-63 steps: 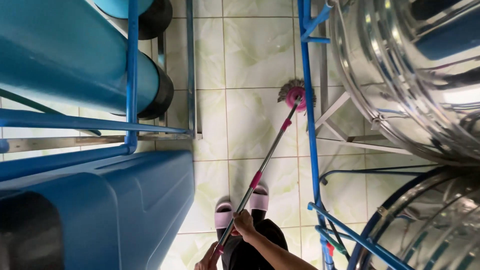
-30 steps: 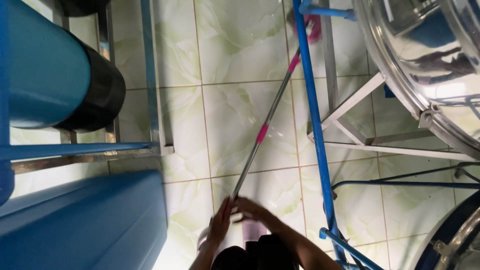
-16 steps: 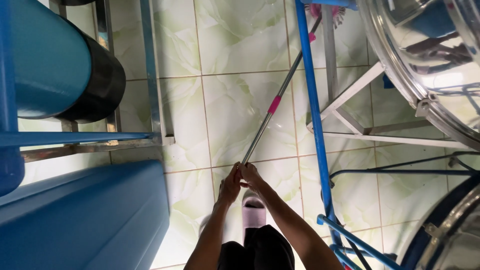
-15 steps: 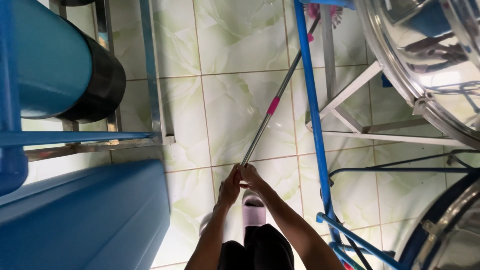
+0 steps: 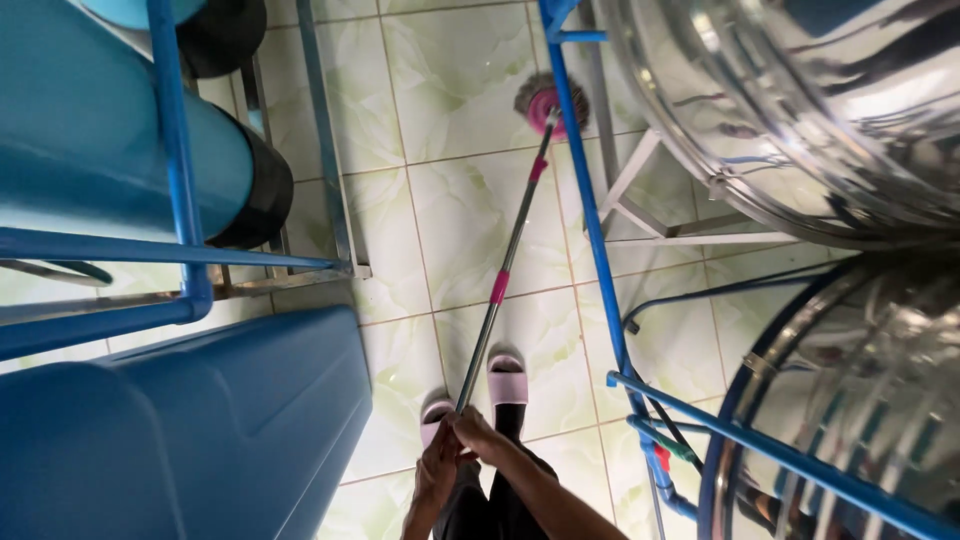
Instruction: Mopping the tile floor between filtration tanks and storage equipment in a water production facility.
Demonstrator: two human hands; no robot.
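Looking straight down between blue metal racks, a person grips a mop handle [image 5: 505,265] with both hands together at its near end. The left hand [image 5: 435,478] and right hand [image 5: 480,435] are both clamped around the shaft, touching each other. The long metal handle runs away from the hands, leaning slightly right, to the pink mop head [image 5: 545,100] resting on the pale green tiled floor [image 5: 455,215]. Two pink slippers [image 5: 506,378] stand just beside the handle's near end.
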